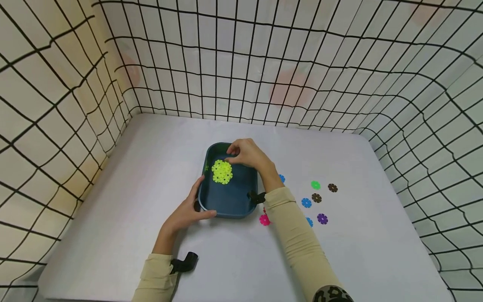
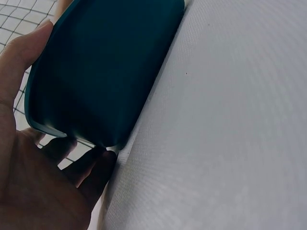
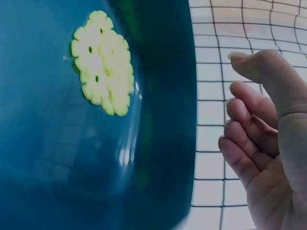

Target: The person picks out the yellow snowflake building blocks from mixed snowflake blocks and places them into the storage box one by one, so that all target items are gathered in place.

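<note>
A dark blue-green plastic tray (image 1: 228,203) stands on the white table. Inside it, toward the left wall, lies a cluster of yellow-green snowflake discs (image 1: 222,172), some overlapping. My left hand (image 1: 185,214) grips the near left corner of the tray, thumb at the near rim and fingers along the left side; the left wrist view shows the fingertips against the tray wall (image 2: 96,72). Over the far part of the tray is my right hand (image 1: 250,155), close above the discs. In the right wrist view its thumb and fingers stand apart, with nothing between them.
Loose snowflake discs lie right of the tray: a green disc (image 1: 315,185), brown discs (image 1: 332,188), blue discs (image 1: 306,203), a purple disc (image 1: 322,219) and a pink disc (image 1: 264,220). The right forearm partly covers some. Black wire mesh (image 1: 241,63) surrounds the table's back and sides.
</note>
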